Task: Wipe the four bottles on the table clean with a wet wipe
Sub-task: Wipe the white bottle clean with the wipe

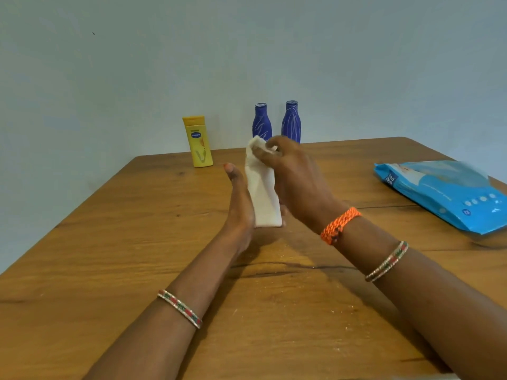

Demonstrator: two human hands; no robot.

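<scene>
Currently wiping: a white bottle (264, 193) is held mid-frame between both hands.

Left hand (239, 204) braces the bottle's side and base with fingers straight and together, steadying it off the table (109, 229); right hand (295, 176) pinches the wipe (256, 145) over the bottle's top, fingers curled — positioned for rubbing. Yellow bottle (198, 141) and two blue bottles (276, 123) stand upright at upper centre, well apart from the hands; wipe pack (444, 193) lies at right.

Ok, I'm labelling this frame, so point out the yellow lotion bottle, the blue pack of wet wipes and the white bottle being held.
yellow lotion bottle (199, 145), head view, on its front label.
blue pack of wet wipes (450, 193), head view, on its top face.
white bottle (263, 196), head view, on its side, between the hands.
</scene>
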